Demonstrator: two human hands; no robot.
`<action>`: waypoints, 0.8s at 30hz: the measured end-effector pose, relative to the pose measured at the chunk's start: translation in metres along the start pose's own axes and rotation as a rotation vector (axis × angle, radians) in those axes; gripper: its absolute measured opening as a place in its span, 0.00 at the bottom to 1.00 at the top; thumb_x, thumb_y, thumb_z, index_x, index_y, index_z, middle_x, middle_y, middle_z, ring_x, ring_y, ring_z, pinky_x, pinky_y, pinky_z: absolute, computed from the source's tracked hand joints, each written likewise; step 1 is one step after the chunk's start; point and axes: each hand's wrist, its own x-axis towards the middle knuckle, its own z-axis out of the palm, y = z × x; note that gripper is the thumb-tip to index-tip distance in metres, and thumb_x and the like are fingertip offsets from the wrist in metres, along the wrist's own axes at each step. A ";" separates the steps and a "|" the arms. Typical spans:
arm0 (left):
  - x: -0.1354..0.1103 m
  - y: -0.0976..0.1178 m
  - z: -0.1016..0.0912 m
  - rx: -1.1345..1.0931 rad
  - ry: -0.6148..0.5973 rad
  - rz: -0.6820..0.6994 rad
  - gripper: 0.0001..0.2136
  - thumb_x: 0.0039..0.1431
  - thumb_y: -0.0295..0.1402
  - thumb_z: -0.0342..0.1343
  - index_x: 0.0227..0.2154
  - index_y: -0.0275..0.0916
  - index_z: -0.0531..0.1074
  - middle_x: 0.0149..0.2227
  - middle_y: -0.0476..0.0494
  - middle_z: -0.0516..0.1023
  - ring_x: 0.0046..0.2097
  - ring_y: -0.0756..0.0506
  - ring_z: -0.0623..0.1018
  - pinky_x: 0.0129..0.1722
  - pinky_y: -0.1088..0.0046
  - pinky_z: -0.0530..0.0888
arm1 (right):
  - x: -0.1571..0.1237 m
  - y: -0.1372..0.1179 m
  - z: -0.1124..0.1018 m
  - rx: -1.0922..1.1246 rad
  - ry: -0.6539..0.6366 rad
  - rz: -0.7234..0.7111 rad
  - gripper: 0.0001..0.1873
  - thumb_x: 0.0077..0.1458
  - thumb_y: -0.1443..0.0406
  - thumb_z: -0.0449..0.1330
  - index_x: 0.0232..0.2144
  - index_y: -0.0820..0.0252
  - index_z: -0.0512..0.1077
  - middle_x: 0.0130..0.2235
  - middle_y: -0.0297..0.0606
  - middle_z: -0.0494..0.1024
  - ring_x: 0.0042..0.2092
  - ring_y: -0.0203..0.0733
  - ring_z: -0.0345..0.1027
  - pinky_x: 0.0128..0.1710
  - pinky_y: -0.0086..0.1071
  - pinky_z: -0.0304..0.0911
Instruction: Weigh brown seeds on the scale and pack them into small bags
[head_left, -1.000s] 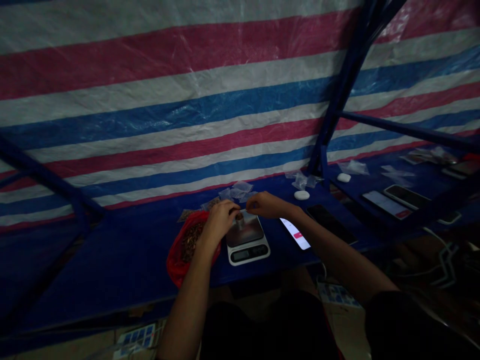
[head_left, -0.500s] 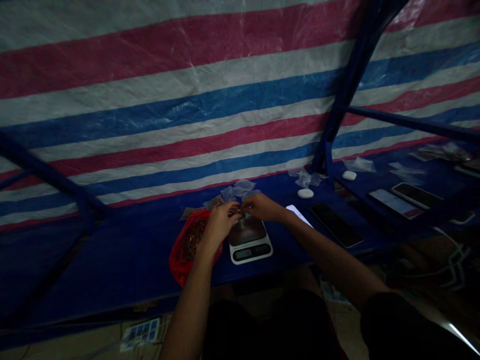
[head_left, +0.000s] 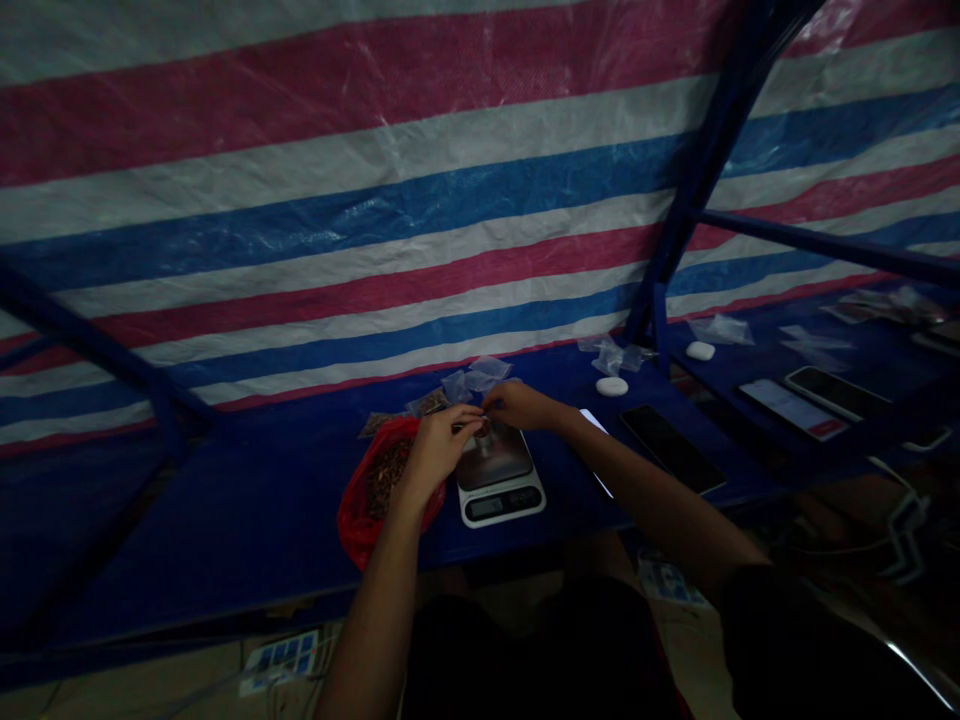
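Over the digital kitchen scale (head_left: 501,488), my left hand (head_left: 447,436) and my right hand (head_left: 520,408) meet with their fingertips pinched. Between them is a small clear plastic bag (head_left: 484,434) with a little brown matter in it, partly hidden by the fingers. The scale has a white body and a dark metal plate; its display is too dim to read. Left of the scale, partly behind my left forearm, lies an open red plastic bag (head_left: 358,520) filled with brown dried bits (head_left: 387,474).
Behind my hands lie filled small bags (head_left: 376,424) and clear bags (head_left: 487,370). On the right are a lit phone (head_left: 594,424), a dark phone (head_left: 672,448) and a white oval case (head_left: 612,386). Blue frame posts (head_left: 678,220) and striped sheeting (head_left: 405,210) bound the blue table (head_left: 247,500).
My hands stay together over the scale, with the fingers shifting slightly around the small bag. The lit phone beside my right forearm shows a little differently.
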 end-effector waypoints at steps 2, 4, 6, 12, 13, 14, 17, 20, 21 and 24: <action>-0.001 0.000 -0.001 0.006 0.000 0.001 0.09 0.64 0.29 0.59 0.44 0.38 0.80 0.43 0.42 0.86 0.45 0.43 0.85 0.49 0.66 0.79 | 0.007 0.001 0.003 0.008 -0.059 -0.022 0.12 0.56 0.73 0.61 0.39 0.62 0.84 0.37 0.42 0.86 0.36 0.42 0.77 0.36 0.30 0.63; -0.002 -0.002 -0.001 0.003 0.011 0.000 0.09 0.63 0.28 0.59 0.45 0.38 0.80 0.43 0.42 0.86 0.45 0.43 0.85 0.49 0.65 0.79 | 0.013 0.002 0.004 0.017 -0.105 -0.048 0.11 0.55 0.72 0.63 0.39 0.61 0.84 0.37 0.41 0.86 0.36 0.42 0.77 0.36 0.30 0.63; -0.002 -0.003 -0.001 -0.015 0.024 -0.009 0.10 0.62 0.27 0.59 0.45 0.38 0.80 0.44 0.41 0.86 0.45 0.43 0.85 0.49 0.65 0.79 | 0.018 0.002 0.005 0.022 -0.144 -0.062 0.10 0.55 0.70 0.64 0.38 0.61 0.84 0.36 0.40 0.86 0.35 0.41 0.77 0.34 0.29 0.62; -0.006 -0.002 -0.008 -0.014 0.051 -0.066 0.09 0.61 0.25 0.60 0.43 0.37 0.80 0.43 0.40 0.86 0.44 0.43 0.84 0.49 0.66 0.79 | 0.020 0.003 -0.001 0.041 -0.175 -0.050 0.09 0.57 0.70 0.64 0.38 0.61 0.84 0.37 0.39 0.86 0.36 0.41 0.78 0.37 0.29 0.65; -0.008 -0.002 -0.010 -0.003 0.063 -0.072 0.09 0.62 0.27 0.60 0.43 0.37 0.80 0.43 0.40 0.86 0.45 0.43 0.84 0.49 0.66 0.79 | 0.017 0.003 -0.003 0.053 -0.144 -0.029 0.10 0.57 0.70 0.63 0.39 0.61 0.84 0.38 0.40 0.86 0.38 0.42 0.78 0.39 0.30 0.66; -0.011 -0.003 -0.013 0.011 0.072 -0.076 0.08 0.62 0.28 0.60 0.43 0.37 0.80 0.43 0.40 0.86 0.45 0.43 0.84 0.49 0.67 0.79 | 0.014 0.002 -0.006 0.069 -0.103 -0.003 0.10 0.57 0.70 0.63 0.40 0.60 0.84 0.40 0.41 0.86 0.39 0.43 0.78 0.40 0.30 0.67; -0.022 -0.008 -0.021 0.094 0.037 -0.100 0.07 0.62 0.28 0.61 0.42 0.38 0.80 0.43 0.41 0.86 0.44 0.43 0.84 0.47 0.68 0.78 | 0.001 -0.004 -0.016 0.128 0.033 0.050 0.09 0.59 0.68 0.64 0.41 0.60 0.83 0.41 0.41 0.86 0.42 0.44 0.79 0.42 0.33 0.68; -0.034 -0.013 -0.024 0.252 -0.089 -0.130 0.07 0.61 0.25 0.62 0.41 0.39 0.80 0.41 0.42 0.86 0.44 0.43 0.84 0.46 0.69 0.77 | -0.008 -0.015 -0.022 0.174 0.084 0.035 0.08 0.60 0.66 0.64 0.40 0.58 0.83 0.40 0.38 0.85 0.42 0.44 0.78 0.44 0.35 0.68; -0.037 -0.014 -0.024 0.307 -0.125 -0.137 0.07 0.60 0.25 0.62 0.40 0.40 0.80 0.41 0.42 0.86 0.44 0.43 0.84 0.46 0.69 0.77 | -0.010 -0.020 -0.022 0.174 0.080 0.019 0.08 0.60 0.66 0.63 0.39 0.57 0.83 0.40 0.38 0.85 0.42 0.43 0.78 0.44 0.35 0.68; -0.042 -0.013 -0.024 0.419 -0.185 -0.152 0.09 0.60 0.23 0.62 0.41 0.41 0.81 0.42 0.43 0.86 0.45 0.43 0.84 0.46 0.71 0.75 | -0.009 -0.032 -0.022 0.118 0.046 -0.040 0.07 0.60 0.68 0.63 0.38 0.58 0.83 0.40 0.39 0.85 0.41 0.42 0.77 0.43 0.35 0.67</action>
